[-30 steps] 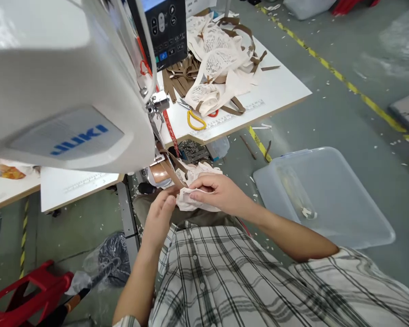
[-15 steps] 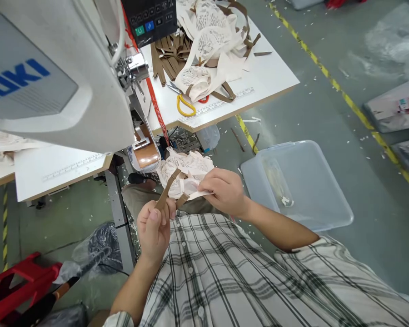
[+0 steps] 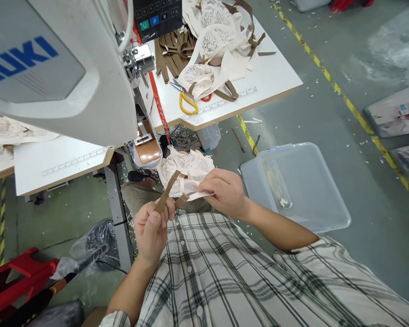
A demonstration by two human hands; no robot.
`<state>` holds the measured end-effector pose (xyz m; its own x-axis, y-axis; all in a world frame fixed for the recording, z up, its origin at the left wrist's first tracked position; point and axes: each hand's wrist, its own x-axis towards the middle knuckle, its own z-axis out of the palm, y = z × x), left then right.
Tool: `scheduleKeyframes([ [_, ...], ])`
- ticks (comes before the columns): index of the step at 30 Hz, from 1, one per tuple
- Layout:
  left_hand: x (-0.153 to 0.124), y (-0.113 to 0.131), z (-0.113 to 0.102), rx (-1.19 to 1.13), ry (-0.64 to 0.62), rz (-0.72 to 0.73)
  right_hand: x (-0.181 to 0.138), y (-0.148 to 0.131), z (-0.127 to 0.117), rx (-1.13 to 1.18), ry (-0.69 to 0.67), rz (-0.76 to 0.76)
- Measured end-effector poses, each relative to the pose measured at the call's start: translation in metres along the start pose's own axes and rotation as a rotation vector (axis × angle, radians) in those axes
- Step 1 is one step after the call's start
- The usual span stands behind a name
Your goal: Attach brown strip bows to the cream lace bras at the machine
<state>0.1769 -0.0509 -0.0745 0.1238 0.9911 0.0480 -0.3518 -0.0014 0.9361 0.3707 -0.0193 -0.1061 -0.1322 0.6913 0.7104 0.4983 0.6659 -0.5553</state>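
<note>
My left hand (image 3: pixel 154 225) is closed on a brown strap (image 3: pixel 167 193), whose folded end points up and away from my fist. A second short brown end shows beside those fingers. Opposite it, my right hand (image 3: pixel 225 190) pinches the pale edge of a cream lace bra (image 3: pixel 187 165), which hangs over my lap. Its far part lies just below the sewing machine's narrow arm end (image 3: pixel 148 152). My fingers hide part of the strap and the pinched edge.
The white sewing machine (image 3: pixel 71 104) fills the upper left. On the white table (image 3: pixel 272 77) lie cream bras (image 3: pixel 214 41), brown straps (image 3: pixel 172 52) and yellow-handled scissors (image 3: pixel 188 105). A clear plastic bin (image 3: pixel 313 186) stands on the floor at right, a red frame (image 3: pixel 23 272) at lower left.
The view has shifted slightly, so the machine and table sit a little further right. My left hand is marginally further left; both hands keep their holds.
</note>
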Motion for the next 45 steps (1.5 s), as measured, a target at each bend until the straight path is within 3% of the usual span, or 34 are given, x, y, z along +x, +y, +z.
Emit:
scheduleKeyframes([
  [3,0.005,0.006,-0.003,-0.020,0.029,-0.009,0.002,-0.001,-0.003,0.057,-0.108,0.134],
  [5,0.010,0.013,-0.010,0.011,0.076,-0.038,0.004,-0.002,-0.006,0.247,-0.370,0.329],
  [7,0.013,0.019,-0.020,0.137,0.090,-0.091,0.004,-0.003,-0.007,0.579,-0.653,0.574],
  [8,0.012,0.020,-0.025,0.239,0.072,-0.097,0.003,-0.004,-0.006,0.765,-0.704,0.717],
  [9,0.009,0.019,-0.030,0.358,0.032,-0.075,0.001,-0.004,-0.003,0.940,-0.674,0.873],
  [12,-0.010,-0.006,-0.040,0.747,-0.218,0.118,-0.008,-0.010,0.006,1.292,-0.310,1.303],
  [14,-0.023,-0.041,-0.043,0.960,-0.386,0.236,-0.013,-0.016,0.009,1.398,-0.191,1.414],
  [15,-0.027,-0.061,-0.045,1.033,-0.389,0.297,-0.014,-0.020,0.008,1.409,-0.185,1.420],
  [18,-0.024,-0.118,-0.057,1.105,-0.149,0.450,-0.012,-0.031,-0.008,1.320,-0.222,1.335],
  [21,-0.003,-0.143,-0.076,1.077,-0.034,0.450,-0.007,-0.038,-0.039,1.152,-0.200,1.115],
  [25,0.029,-0.120,-0.107,1.049,-0.018,0.441,0.004,-0.030,-0.084,0.769,-0.090,0.749],
  [29,0.048,-0.084,-0.132,1.133,0.236,0.555,0.010,0.024,-0.096,0.206,0.123,0.628],
  [31,0.044,-0.082,-0.134,1.252,0.332,0.567,0.003,0.063,-0.085,0.021,-0.021,0.668],
  [32,0.038,-0.086,-0.132,1.316,0.314,0.515,-0.001,0.082,-0.077,-0.071,-0.136,0.712],
  [34,0.020,-0.103,-0.124,1.409,0.142,0.297,-0.011,0.111,-0.062,-0.211,-0.550,0.825],
  [36,-0.002,-0.126,-0.117,1.411,-0.131,0.079,-0.014,0.128,-0.053,-0.280,-0.618,0.834],
  [40,-0.028,-0.161,-0.125,1.414,-0.183,0.066,0.018,0.146,-0.053,-0.361,-0.461,0.772],
  [45,-0.023,-0.161,-0.138,1.267,-0.208,-0.088,0.121,0.183,-0.057,-0.482,-0.256,0.722],
])
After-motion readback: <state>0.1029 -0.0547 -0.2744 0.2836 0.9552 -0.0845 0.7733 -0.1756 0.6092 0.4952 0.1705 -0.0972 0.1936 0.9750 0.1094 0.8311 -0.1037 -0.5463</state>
